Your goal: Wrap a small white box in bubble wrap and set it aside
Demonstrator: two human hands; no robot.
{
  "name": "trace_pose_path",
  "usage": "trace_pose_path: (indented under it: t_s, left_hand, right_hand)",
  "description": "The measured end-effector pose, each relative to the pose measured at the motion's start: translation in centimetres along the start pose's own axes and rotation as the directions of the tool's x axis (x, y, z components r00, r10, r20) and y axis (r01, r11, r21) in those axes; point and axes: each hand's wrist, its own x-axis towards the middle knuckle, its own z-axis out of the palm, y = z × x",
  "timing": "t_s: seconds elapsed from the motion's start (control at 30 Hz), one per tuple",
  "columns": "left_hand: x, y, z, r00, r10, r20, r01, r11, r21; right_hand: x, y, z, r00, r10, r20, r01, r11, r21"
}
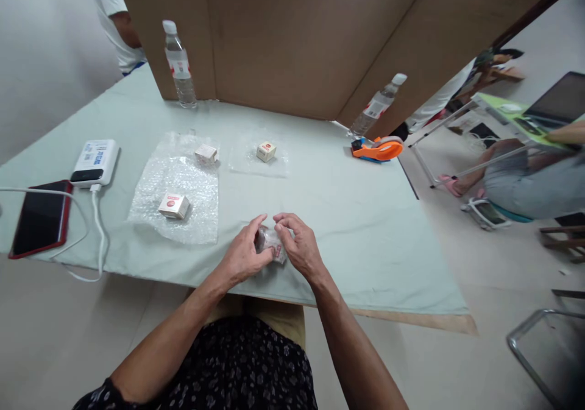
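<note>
Near the front edge of the table, a small box in bubble wrap (276,249) sits between my two hands. My left hand (245,251) grips it from the left, its thumb along the near side. From the right, my right hand (299,243) has its fingers curled and pressed to the top of the wrap. Ahead and to the left, a small white box (173,205) rests on a sheet of bubble wrap (146,184). A wrapped box (206,155) lies at that sheet's far corner. Another small box (265,151) is on a smaller bubble-wrap piece (240,161).
An orange tape dispenser (378,149) stands at the right, by a water bottle (377,106). Another bottle (180,69) is before the tall cardboard panel (274,38). At left lie a power bank (103,160), a phone (40,218) and a white cable (99,239). Other people sit beyond.
</note>
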Motion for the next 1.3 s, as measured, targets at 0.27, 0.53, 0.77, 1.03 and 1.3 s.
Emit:
trace_pose_path:
  t_s: [0.27,0.53,0.77,1.03,1.3]
  left_hand:
    - [2.5,0.6,-0.4,0.913,0.372,0.169,-0.382,0.924,0.024]
    - [2.0,-0.9,0.6,0.950,0.284,0.134,-0.283,0.959,-0.020]
    - [2.8,-0.9,1.2,0.995,0.096,0.032,-0.081,0.945,-0.318]
    - [4.5,-0.7,2.4,0.999,0.001,-0.046,-0.020,0.916,-0.402]
    - [4.9,-0.8,3.2,0.992,-0.084,-0.098,0.034,0.901,-0.432]
  right_hand:
    - [1.2,-1.5,-2.9,0.994,-0.014,-0.113,0.021,0.998,0.062]
    - [4.8,0.4,-3.4,0.990,0.137,0.022,-0.138,0.980,0.144]
    - [7.2,0.6,-3.9,0.985,0.157,0.075,-0.169,0.962,0.216]
    - [8.0,0.6,-3.9,0.981,0.181,0.075,-0.195,0.947,0.256]
    - [8.2,1.1,-3.6,0.982,0.173,0.078,-0.188,0.941,0.282]
